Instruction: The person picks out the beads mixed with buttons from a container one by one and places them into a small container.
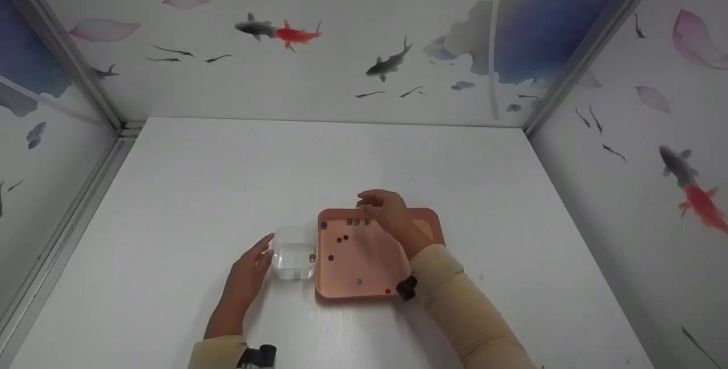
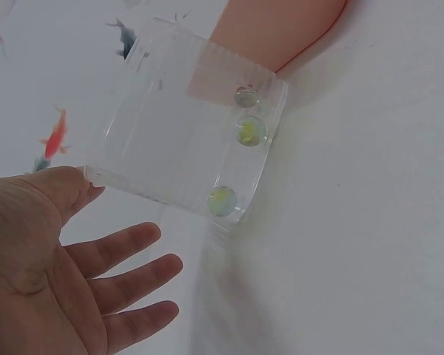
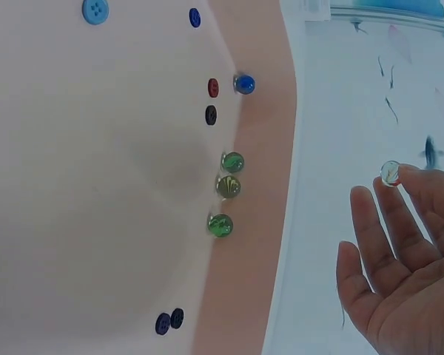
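Note:
My right hand (image 1: 368, 202) hovers over the far edge of a pink tray (image 1: 424, 227) and pinches a small clear marble (image 3: 390, 173) at its fingertips. In the tray, three green marbles (image 3: 228, 186) lie in a row by the rim, with a blue marble (image 3: 244, 83) and several small buttons (image 3: 211, 115) nearby. A clear square container (image 1: 294, 261) stands against the tray's left side with marbles (image 2: 250, 131) along one wall. My left hand (image 1: 263, 248) is open beside it, and its thumb (image 2: 78, 185) touches the container's corner.
The white table (image 1: 227, 175) is walled on three sides by panels painted with fish. Metal frame posts (image 1: 85, 79) run up the two back corners. The tray and container sit near the table's front middle.

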`<state>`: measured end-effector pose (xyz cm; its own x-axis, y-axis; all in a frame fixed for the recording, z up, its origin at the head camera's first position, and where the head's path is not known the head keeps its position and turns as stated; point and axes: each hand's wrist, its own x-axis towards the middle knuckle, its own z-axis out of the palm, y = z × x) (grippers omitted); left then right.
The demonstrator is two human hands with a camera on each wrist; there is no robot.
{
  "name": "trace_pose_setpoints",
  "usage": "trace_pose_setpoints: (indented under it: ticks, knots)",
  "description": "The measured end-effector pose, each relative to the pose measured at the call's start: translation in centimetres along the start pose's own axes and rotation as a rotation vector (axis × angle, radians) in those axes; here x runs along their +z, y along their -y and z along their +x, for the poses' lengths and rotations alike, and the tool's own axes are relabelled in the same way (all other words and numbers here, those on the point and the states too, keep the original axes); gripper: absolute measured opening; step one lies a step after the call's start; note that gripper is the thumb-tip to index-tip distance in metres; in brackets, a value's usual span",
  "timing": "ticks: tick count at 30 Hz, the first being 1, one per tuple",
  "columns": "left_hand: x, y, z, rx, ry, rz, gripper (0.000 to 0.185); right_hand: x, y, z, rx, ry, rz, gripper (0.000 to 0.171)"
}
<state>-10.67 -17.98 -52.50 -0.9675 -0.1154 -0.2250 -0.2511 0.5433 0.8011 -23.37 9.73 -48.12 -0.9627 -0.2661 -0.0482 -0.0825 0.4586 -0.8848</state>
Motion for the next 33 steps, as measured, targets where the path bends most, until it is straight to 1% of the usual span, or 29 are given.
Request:
trace_pose_setpoints:
  ticks: [5,12,15,18,22,29,33]
  knots:
    - [0.1,0.0,0.0,-0.002,-0.006,0.003,0.047,0.3,0.2,-0.3,-0.019,0.016,0.029,0.03]
    - [0.1,0.0,-0.1,-0.005,-0.015,0.01,0.047,1.0,0.7,-0.5,0.012,0.019,0.062,0.03]
    - [0.1,-0.1,-0.2,-0.003,-0.01,0.005,0.047,1.1,0.7,-0.6,-0.007,0.026,0.082,0.031]
    - [0.1,-0.1,-0.3,0.004,-0.008,-0.001,0.047,1.3,0.8,-0.8,-0.043,0.032,0.079,0.03]
    - [0.1,-0.1,-0.3,0.01,-0.011,-0.01,0.047,1.6,0.9,-0.8,-0.055,0.028,0.079,0.029]
    - [0.1,-0.1,-0.3,0.01,-0.017,-0.019,0.047,2.2,1.0,-0.7,-0.046,0.034,0.125,0.028]
    - [0.1,-0.2,-0.3,0.014,-0.018,-0.024,0.047,2.5,1.2,-0.7,-0.02,0.04,0.132,0.027]
